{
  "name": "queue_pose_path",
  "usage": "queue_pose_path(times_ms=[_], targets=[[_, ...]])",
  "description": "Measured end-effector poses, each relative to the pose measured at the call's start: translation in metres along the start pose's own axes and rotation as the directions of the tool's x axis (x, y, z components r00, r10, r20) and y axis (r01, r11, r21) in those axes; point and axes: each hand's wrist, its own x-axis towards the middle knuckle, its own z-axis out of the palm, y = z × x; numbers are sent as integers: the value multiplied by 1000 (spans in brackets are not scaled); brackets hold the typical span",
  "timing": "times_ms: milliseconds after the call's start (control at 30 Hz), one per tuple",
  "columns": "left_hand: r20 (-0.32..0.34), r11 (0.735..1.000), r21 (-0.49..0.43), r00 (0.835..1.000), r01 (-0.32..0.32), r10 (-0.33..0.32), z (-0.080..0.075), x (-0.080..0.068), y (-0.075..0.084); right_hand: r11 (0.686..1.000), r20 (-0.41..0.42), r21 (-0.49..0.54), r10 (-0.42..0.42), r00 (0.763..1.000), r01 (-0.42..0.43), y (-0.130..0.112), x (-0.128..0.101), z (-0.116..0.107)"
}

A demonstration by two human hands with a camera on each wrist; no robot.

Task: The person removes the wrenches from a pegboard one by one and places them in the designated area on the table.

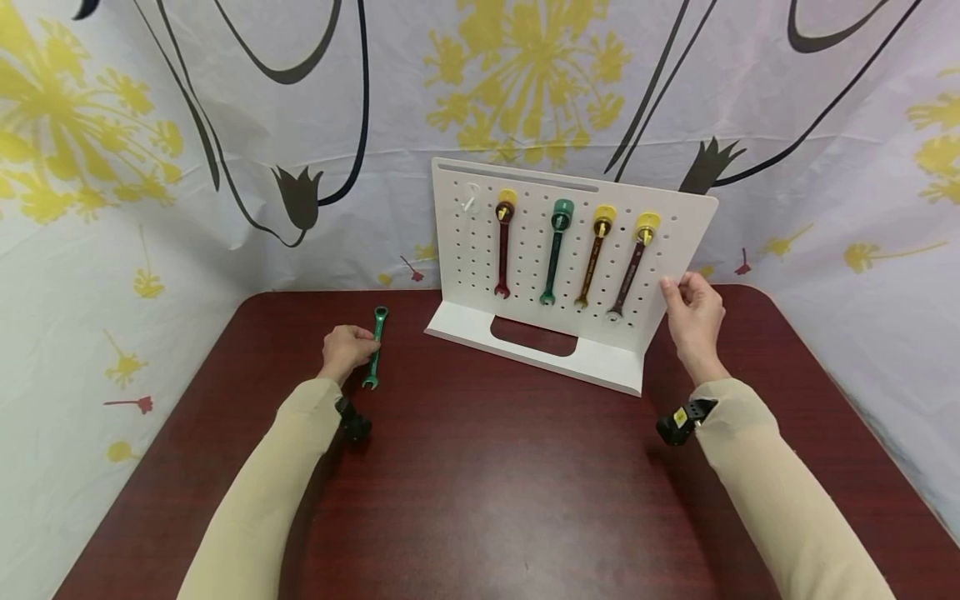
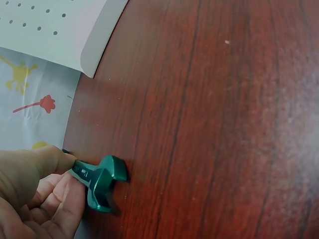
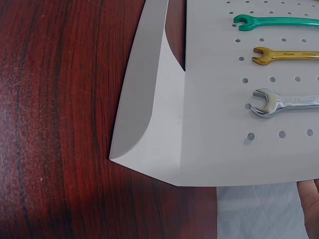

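Observation:
A green wrench point(image 1: 375, 348) lies on the dark red table point(image 1: 487, 483), left of the pegboard. My left hand point(image 1: 354, 342) grips its shaft; in the left wrist view thumb and fingers point(image 2: 47, 186) pinch it just behind the open-end head point(image 2: 103, 181). My right hand point(image 1: 678, 292) holds the right edge of the upright white pegboard point(image 1: 675, 225). Only a fingertip point(image 3: 310, 206) shows in the right wrist view, beside the board's corner point(image 3: 199, 149).
Several coloured wrenches hang on the pegboard: dark red point(image 1: 502, 250), green point(image 1: 555, 254), gold point(image 1: 592, 258), and purple point(image 1: 630, 271). An empty white hook point(image 1: 470, 200) sits at the board's upper left. A flowered cloth point(image 1: 187, 167) walls in the table.

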Motion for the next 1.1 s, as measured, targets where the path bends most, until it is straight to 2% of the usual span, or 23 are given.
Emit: queue_pose_path(times_ms=[200, 500, 800, 933, 1100], targets=[[-27, 999, 42, 999, -35, 36, 1, 0, -3, 1000, 4, 5, 8, 1000, -8, 0, 0, 1], [-47, 994, 107, 998, -33, 38, 1, 0, -3, 1000, 0, 3, 12, 1000, -12, 1, 1, 1], [-59, 996, 88, 998, -28, 33, 2, -3, -4, 1000, 8, -5, -3, 1000, 3, 1, 0, 1], [-106, 993, 91, 991, -75, 85, 1, -4, -3, 1000, 4, -5, -5, 1000, 5, 1, 1, 1], [-139, 982, -47, 975, -182, 174, 7, -4, 5, 1000, 5, 3, -8, 1000, 8, 3, -2, 0]])
